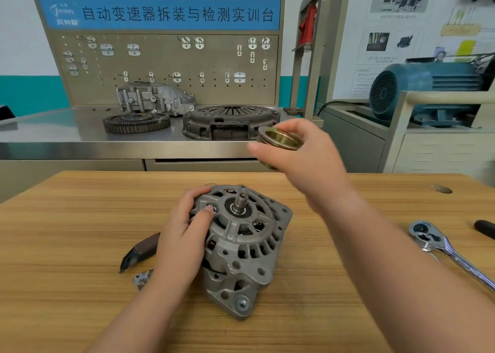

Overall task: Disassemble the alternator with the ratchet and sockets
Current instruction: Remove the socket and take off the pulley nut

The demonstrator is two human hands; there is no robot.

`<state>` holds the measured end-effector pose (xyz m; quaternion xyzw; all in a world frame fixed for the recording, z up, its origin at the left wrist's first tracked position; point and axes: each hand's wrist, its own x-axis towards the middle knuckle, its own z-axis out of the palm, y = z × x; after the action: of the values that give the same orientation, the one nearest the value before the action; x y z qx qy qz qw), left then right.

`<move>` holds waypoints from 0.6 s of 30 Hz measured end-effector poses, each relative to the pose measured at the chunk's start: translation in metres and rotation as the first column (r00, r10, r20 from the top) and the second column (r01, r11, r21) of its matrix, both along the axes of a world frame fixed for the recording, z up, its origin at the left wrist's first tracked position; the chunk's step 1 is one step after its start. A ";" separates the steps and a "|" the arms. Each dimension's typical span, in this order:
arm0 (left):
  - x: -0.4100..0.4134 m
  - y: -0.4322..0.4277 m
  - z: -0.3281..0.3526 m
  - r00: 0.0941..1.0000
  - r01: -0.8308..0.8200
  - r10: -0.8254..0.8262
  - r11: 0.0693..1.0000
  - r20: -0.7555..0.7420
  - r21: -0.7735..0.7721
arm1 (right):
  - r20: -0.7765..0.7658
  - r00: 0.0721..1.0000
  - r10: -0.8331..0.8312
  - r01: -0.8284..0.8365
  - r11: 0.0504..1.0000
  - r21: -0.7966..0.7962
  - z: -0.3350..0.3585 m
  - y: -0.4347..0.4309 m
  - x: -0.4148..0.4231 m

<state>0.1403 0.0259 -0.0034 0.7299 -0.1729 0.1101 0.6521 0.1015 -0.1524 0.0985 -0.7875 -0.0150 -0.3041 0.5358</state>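
Observation:
The grey alternator (241,242) lies on the wooden table (67,245) with its bare shaft (239,204) pointing up. My left hand (184,234) grips its left rim, thumb on the front housing. My right hand (297,151) is raised above and to the right of it and holds the brass-coloured pulley (281,138) in its curled fingers. The chrome ratchet (444,248) lies on the table at the right, untouched.
A dark brown part (139,251) and a small metal piece (142,279) lie left of the alternator. A black handle (484,228) is at the far right edge. Behind stands a steel bench with a clutch cover (230,123), flywheel (136,122) and gearbox housing (158,99).

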 end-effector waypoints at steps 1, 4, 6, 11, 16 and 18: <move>0.000 0.001 0.000 1.000 -0.004 0.004 1.000 -0.006 -0.003 | -0.028 0.999 -0.017 0.016 1.000 -0.023 0.000 -0.011 -0.002; 0.000 0.001 0.000 1.000 -0.005 0.005 1.000 -0.016 0.005 | -0.163 0.980 -0.118 0.112 0.993 -0.046 -0.022 -0.043 -0.005; 0.000 0.001 0.000 1.000 -0.011 0.011 1.000 -0.020 0.005 | -0.294 0.938 -0.183 0.155 0.981 -0.115 -0.046 -0.064 -0.003; -0.002 0.003 0.001 1.000 -0.003 0.003 1.000 -0.029 0.004 | -0.496 0.811 -0.312 0.102 0.909 -0.404 -0.093 -0.098 0.009; -0.005 0.001 0.002 0.998 -0.016 0.015 1.000 -0.068 -0.013 | -0.543 0.744 -0.390 0.078 0.857 -0.509 -0.110 -0.111 0.023; -0.005 0.002 0.002 0.990 -0.043 0.040 0.999 -0.135 -0.019 | -0.543 0.729 -0.416 0.071 0.836 -0.545 -0.110 -0.112 0.026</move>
<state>0.1354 0.0281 -0.0018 0.7320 -0.1123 0.0762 0.6677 0.1272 -0.2647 -0.0112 -0.9460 0.2003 -0.0721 0.2447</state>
